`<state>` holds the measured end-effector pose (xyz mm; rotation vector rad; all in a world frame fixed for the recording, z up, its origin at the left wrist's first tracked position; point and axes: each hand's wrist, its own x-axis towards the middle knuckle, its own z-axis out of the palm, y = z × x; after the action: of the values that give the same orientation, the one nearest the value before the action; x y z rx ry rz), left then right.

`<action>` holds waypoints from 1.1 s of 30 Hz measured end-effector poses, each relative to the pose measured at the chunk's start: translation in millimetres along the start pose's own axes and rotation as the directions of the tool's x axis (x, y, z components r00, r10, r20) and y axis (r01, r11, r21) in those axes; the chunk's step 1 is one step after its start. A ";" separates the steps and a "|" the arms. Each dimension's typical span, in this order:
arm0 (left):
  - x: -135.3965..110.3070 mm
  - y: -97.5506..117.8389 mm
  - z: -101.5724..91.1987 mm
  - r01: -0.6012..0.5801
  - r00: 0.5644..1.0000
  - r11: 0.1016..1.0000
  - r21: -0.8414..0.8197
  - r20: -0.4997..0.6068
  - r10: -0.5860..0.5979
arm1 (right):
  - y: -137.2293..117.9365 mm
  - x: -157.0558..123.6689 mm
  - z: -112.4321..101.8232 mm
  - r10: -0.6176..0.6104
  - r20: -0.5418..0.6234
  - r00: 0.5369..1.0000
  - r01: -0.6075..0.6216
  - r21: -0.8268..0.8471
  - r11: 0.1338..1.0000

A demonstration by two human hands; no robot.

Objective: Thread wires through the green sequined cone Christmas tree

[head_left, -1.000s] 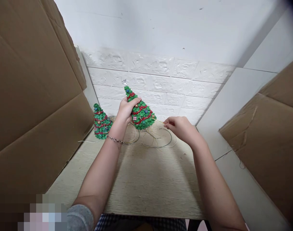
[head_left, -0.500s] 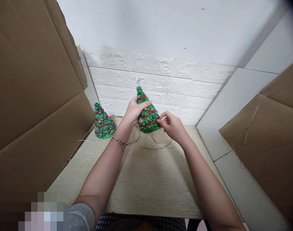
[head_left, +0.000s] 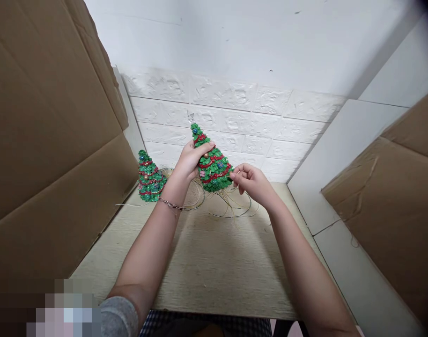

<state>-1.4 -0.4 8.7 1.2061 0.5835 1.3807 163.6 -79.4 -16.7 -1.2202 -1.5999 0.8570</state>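
Observation:
My left hand (head_left: 193, 158) is wrapped round the upper part of a small green Christmas tree ornament (head_left: 216, 169) with red garlands and a clear star (head_left: 190, 117) on its tip. The tree is held off the table, leaning to the left. At its lower right edge, my right hand (head_left: 249, 180) has thumb and forefinger pinched against the rim; whether something small sits between them is too fine to see. Thin wires (head_left: 230, 206) hang below the tree's base. A second Christmas tree ornament (head_left: 150, 178) stands on the table, partly behind my left wrist.
Loops of wire (head_left: 196, 206) lie on the pale wooden table (head_left: 214, 262). Large cardboard sheets (head_left: 52, 154) rise on the left, and more cardboard (head_left: 386, 210) stands on the right. A white brick-patterned wall (head_left: 221, 100) closes off the back.
The held tree has shifted slightly left and tilts further left, its star moving left with my left hand. My right hand stays at the tree's lower right edge.

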 end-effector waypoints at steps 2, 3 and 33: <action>-0.8 1.7 0.9 0.001 1.000 1.000 0.000 0.027 -0.001 | 3.2 0.8 2.4 -0.022 -0.114 0.993 0.001 -0.177 0.984; -1.0 2.4 0.8 -0.005 0.999 1.000 0.007 0.043 0.005 | 3.5 0.5 2.4 -0.035 -0.137 0.990 0.001 -0.242 0.970; -11.5 16.3 -30.2 -0.033 0.992 0.995 -0.099 0.122 0.045 | 15.6 -8.6 49.4 -0.038 0.506 0.862 -0.331 0.618 0.713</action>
<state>-37.2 -5.8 8.9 1.2206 0.4032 1.3406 122.8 -83.4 -49.6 -0.6026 -1.3247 1.7998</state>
